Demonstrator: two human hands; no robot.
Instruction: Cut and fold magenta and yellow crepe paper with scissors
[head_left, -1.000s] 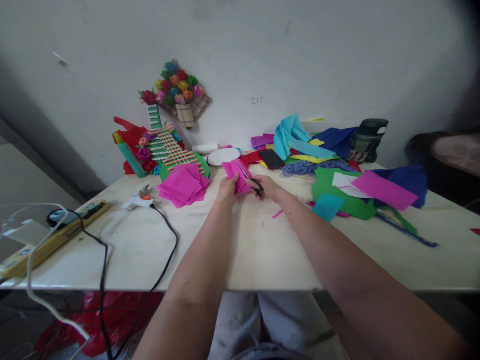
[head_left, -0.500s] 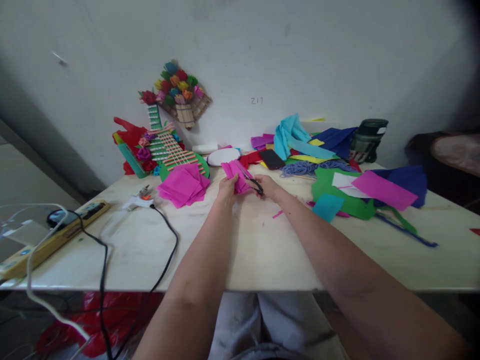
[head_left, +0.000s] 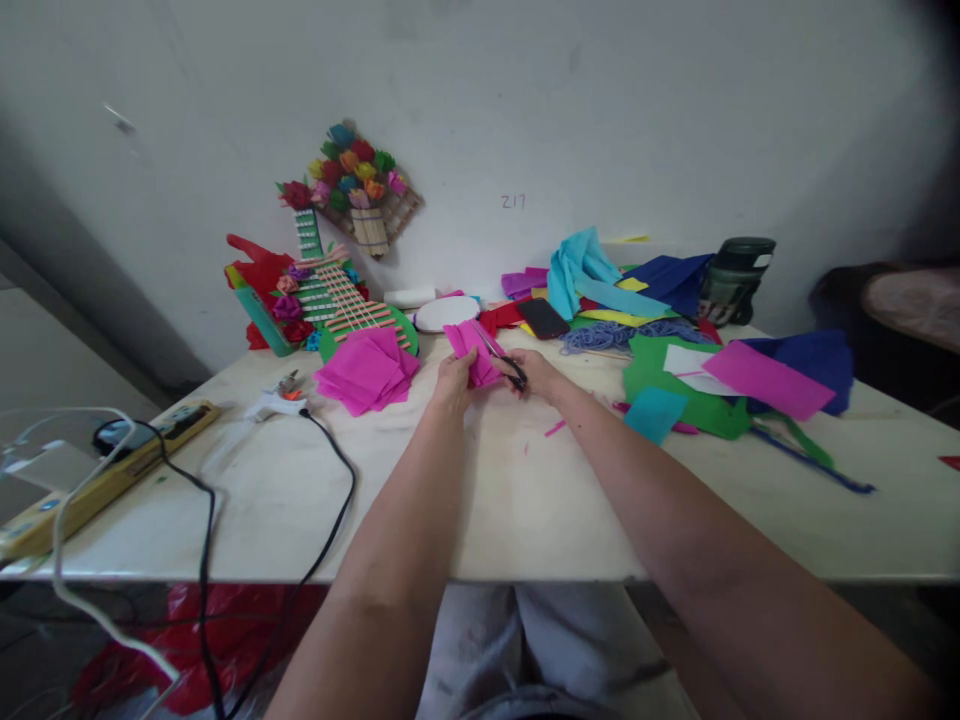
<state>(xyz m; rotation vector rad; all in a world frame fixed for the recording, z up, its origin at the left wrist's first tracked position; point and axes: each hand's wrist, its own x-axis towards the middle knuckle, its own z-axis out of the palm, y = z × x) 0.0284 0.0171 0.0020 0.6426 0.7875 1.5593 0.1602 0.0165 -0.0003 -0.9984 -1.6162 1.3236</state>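
Note:
My left hand (head_left: pixel 455 377) is closed on a folded piece of bright pink paper (head_left: pixel 481 365), its thumb pressed on the near side. In my right hand (head_left: pixel 534 372) is a pair of black-handled scissors (head_left: pixel 513 371), its fingers wrapped around the handles. The scissor blades reach up and left across the pink paper; whether they are parted I cannot make out. A stack of pink paper squares (head_left: pixel 367 372) lies to the left of my left hand. A thin pink scrap (head_left: pixel 555 428) rests on the table by my right forearm.
A glue gun (head_left: pixel 277 400) and its black cord lie at left beside a power strip (head_left: pixel 112 480). A paper-flower guitar craft (head_left: pixel 352 300) stands behind the pink stack. At right are a phone (head_left: pixel 543 318), blue yarn (head_left: pixel 630 336), coloured sheets (head_left: pixel 660 375) and a dark bottle (head_left: pixel 739 282).
Both hands stay nearly in place. The scissors have shifted very slightly against the pink paper; nothing was let go or picked up.

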